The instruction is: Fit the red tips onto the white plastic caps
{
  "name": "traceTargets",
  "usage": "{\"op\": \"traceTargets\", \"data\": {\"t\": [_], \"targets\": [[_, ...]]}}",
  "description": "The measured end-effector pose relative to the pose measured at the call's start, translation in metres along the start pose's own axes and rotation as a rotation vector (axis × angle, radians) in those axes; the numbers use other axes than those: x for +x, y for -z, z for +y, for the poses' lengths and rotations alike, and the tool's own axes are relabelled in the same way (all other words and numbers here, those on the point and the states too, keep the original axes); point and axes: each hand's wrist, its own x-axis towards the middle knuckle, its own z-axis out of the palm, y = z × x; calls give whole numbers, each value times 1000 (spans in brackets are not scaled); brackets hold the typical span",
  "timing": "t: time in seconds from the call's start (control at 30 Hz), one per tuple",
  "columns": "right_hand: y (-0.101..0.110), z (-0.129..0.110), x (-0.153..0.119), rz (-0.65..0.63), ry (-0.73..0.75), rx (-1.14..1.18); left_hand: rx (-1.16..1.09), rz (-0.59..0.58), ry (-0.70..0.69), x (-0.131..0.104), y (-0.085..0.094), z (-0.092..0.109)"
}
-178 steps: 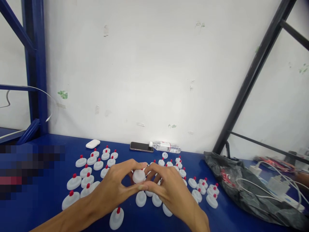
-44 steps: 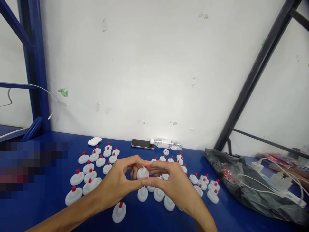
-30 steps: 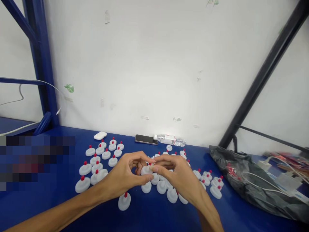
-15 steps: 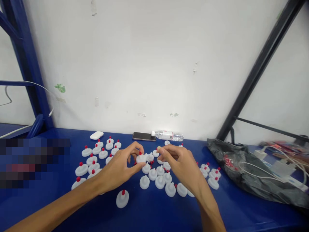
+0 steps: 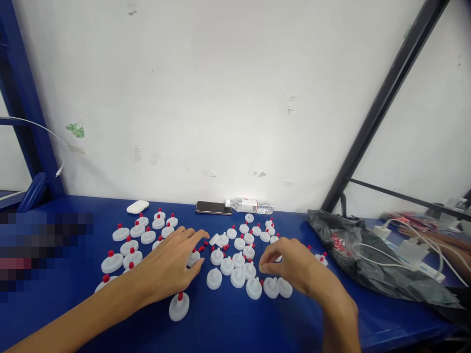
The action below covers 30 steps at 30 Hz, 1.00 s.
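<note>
My left hand [image 5: 174,267] hovers over the left-centre of the blue table, its fingers spread. A white nozzle cap with a red tip [image 5: 193,257] sits between the thumb and fingers, seemingly on the table. Right of centre, my right hand [image 5: 300,267] has thumb and fingertips brought together; whatever they hold is hidden. White nozzle caps without red tips [image 5: 237,278] cluster between the hands. Small loose red tips [image 5: 206,243] lie among them. Red-tipped caps [image 5: 112,262] stand in a group left of my left hand, and one more [image 5: 179,307] stands in front of it.
Along the wall lie a phone [image 5: 213,208], a clear water bottle [image 5: 252,205] and a white case [image 5: 138,207]. A dark plastic bag [image 5: 368,255] with red pieces and a white cable rests at the right. A black slanted post [image 5: 382,108] rises behind it.
My left hand has moved left and opened from its hold on a red-tipped cap. My right hand has moved right and lower, away from the cluster's far side. The view has shifted slightly.
</note>
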Motion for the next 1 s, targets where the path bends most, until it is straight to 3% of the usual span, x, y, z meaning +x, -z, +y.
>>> {"op": "traceTargets", "data": {"t": [0.1,0.23,0.47,0.7,0.87,1.0], "targets": [[-7,6,-1,-28,-28,-12,-62,15,-88,-1,2,15],[-17,9,3,-64,-56,-22,-68,-33,-78,-5,-9,29],[-22,6,8,-84,-34,-33,54,-121,-77,-4,-26,30],[-6,-8,10,-12,89,11,-25,66,-176,-5,-24,24],[-6,-40,6,87,296,357,-4,268,-270,-6,-27,24],[-12,-61,1,131,385,495,-37,234,-271,-6,-26,22]]}}
